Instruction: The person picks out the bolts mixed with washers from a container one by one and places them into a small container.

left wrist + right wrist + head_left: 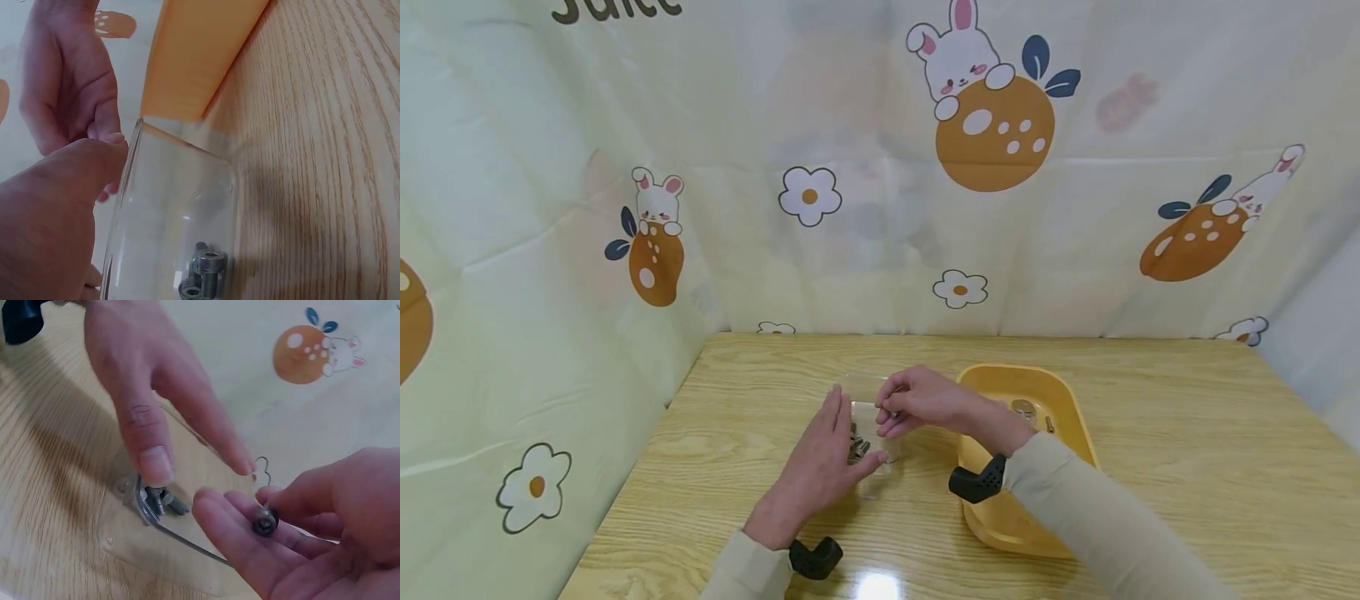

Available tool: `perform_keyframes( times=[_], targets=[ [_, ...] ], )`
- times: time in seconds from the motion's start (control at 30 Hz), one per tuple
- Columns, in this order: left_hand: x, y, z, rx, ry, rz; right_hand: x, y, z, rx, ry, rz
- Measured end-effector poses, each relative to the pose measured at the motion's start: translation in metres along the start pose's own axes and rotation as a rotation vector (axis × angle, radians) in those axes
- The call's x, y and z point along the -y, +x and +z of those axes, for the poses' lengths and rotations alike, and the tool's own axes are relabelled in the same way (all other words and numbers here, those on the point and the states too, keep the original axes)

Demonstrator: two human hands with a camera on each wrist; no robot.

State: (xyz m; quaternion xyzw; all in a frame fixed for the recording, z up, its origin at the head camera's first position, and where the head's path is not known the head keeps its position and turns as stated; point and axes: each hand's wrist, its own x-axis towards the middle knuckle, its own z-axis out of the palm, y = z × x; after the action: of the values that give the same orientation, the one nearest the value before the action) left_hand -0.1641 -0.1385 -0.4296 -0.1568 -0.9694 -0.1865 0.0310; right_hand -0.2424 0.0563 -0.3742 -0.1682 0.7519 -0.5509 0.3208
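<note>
A clear plastic box (175, 181) stands on the wooden table with several metal socket-head bolts (209, 269) lying in it. My left hand (820, 462) is over the left side of the box, its fingers straight and its thumb at the near rim. Above the box's right side, my right hand (921, 402) holds one socket-head bolt (265, 522) between thumb and fingers. In the right wrist view the bolt's round head faces the camera, and the rest of it is mostly hidden by the fingers.
To the right of the box is a yellow tray (1078, 417), partly under my right forearm. In it lie a round, shiny piece (1024, 407) and a small bolt (1049, 425). A printed curtain (865, 250) hangs behind the table (1187, 433).
</note>
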Motion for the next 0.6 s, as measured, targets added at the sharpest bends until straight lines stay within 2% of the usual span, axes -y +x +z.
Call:
perform_keyframes(
  times=[0.17, 0.43, 0.53, 0.6],
  targets=[
    [0.000, 0.000, 0.001, -0.009, -0.019, 0.005, 0.000, 0.010, 0.008, -0.070, -0.153, -0.001],
    [0.001, -0.002, 0.001, 0.020, -0.022, -0.009, 0.003, 0.018, 0.019, -0.139, -0.340, -0.031],
    [0.001, -0.002, 0.001, 0.020, -0.019, -0.015, 0.006, 0.021, 0.024, -0.161, -0.481, -0.055],
    [0.001, -0.002, 0.001, 0.020, -0.018, -0.016, 0.007, 0.023, 0.027, -0.180, -0.622, -0.077]
  ],
)
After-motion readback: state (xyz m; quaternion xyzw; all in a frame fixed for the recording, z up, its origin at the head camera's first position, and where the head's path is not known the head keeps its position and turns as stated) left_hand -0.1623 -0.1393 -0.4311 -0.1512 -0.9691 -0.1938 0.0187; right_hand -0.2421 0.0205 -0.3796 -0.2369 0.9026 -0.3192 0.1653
